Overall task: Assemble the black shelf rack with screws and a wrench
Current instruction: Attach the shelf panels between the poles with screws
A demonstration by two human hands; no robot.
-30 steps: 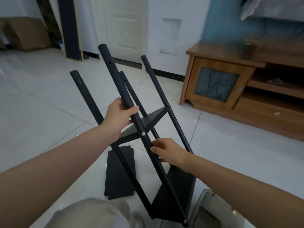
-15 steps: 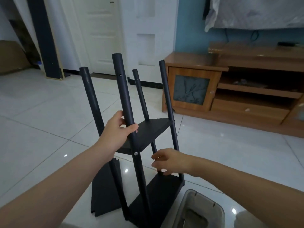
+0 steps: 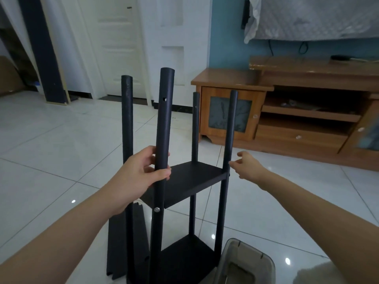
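Steadying hand: our left hand (image 3: 141, 173) wraps fingers and thumb round the black tubular metal front post (image 3: 164, 124), just above the middle shelf. We judge this grip is there to hold the frame plumb and stop it rocking.
Free hand: our right hand (image 3: 247, 167) holds nothing, its fingers loosely curled. The fingertips are at the black right-hand post (image 3: 231, 124), but we cannot tell whether they touch it. We judge the hand is placed to check or square that side.
Rack position: the black four-post shelf rack (image 3: 194, 181) stands upright on the glossy white tiled floor (image 3: 61, 160), directly before us and between our forearms.
Rack condition: the finish is matte black throughout. Two flat shelves are fitted, one at mid-height and a bottom shelf (image 3: 184, 257). The four posts run roughly parallel and their tops are bare.
Fixings: a silver screw head (image 3: 157, 210) sits in the front post at the middle shelf's level. An empty hole (image 3: 164, 99) shows near the top of that post, so we judge that a top shelf is not yet fitted.
Loose part: a flat black panel with a notched corner (image 3: 119, 242) lies on the floor just left of the rack's base. We judge it is set there to be within reach.
Nearby: a grey translucent plastic bin (image 3: 226, 257) stands just right of the base, and we cannot make out its contents.
Wrench: not in view.
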